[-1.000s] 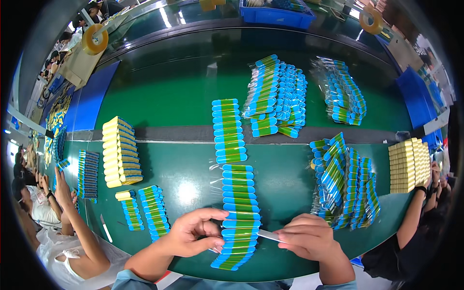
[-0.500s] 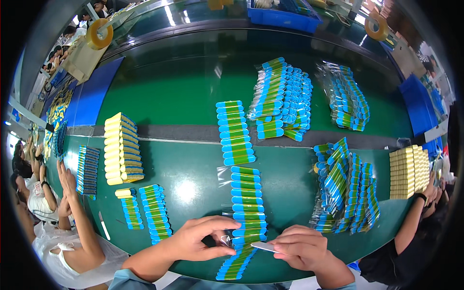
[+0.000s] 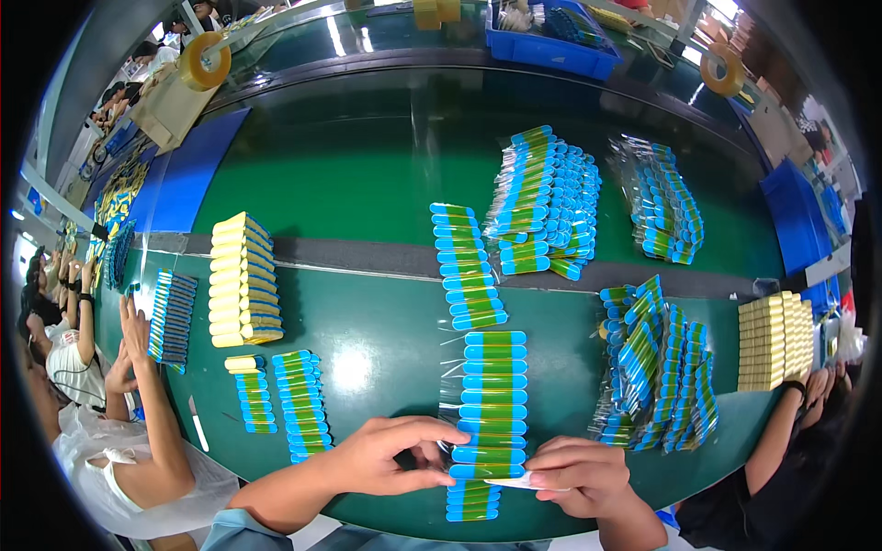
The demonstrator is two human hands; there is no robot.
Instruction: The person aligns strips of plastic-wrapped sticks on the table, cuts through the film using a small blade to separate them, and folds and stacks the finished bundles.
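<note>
A row of overlapping blue, round-ended flat pieces with green middles [image 3: 494, 395] lies before me, clear film along its left edge. My left hand [image 3: 400, 456] is at that edge, thumb and forefinger apart, the fingertip touching the row. My right hand [image 3: 583, 473] pinches a thin, flat whitish piece [image 3: 511, 481], pointing left across the row's near end. Its exact kind does not show. Nearer my body lies a shorter row of the same blue and green pieces [image 3: 473, 503], partly covered. Beyond is another such row [image 3: 467, 266].
Heaped packs [image 3: 654, 367] lie to the right, with a stack of packs [image 3: 542, 202] farther back. Pale yellow stacks stand at left [image 3: 241, 285] and right [image 3: 772, 340]. A knife [image 3: 198, 427] lies at left. Co-workers' arms [image 3: 156, 413] reach in from both sides.
The view has shifted slightly. The near rows appear straighter and farther right. My right hand's flat piece has moved to the near end of the row, and my left hand stays at its left edge.
</note>
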